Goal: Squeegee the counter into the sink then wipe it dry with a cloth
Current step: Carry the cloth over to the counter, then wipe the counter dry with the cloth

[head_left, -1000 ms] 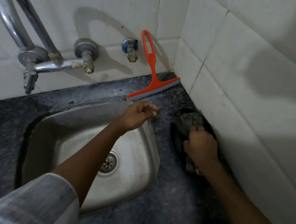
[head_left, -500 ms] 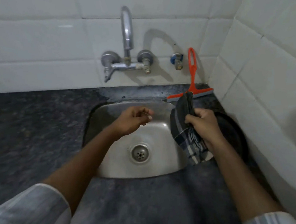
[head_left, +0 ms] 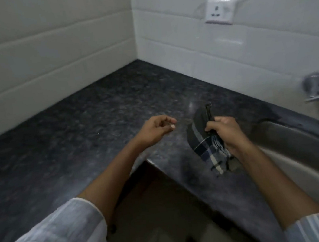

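I see the dark speckled counter (head_left: 88, 128) running into a tiled corner, with the steel sink (head_left: 296, 157) set in at its right end. Just left of the sink my right hand (head_left: 228, 133) is clenched around the folded checked cloth (head_left: 204, 141), held above the counter. Further left of the sink my left hand (head_left: 153, 130) hovers loosely curled, holding nothing.
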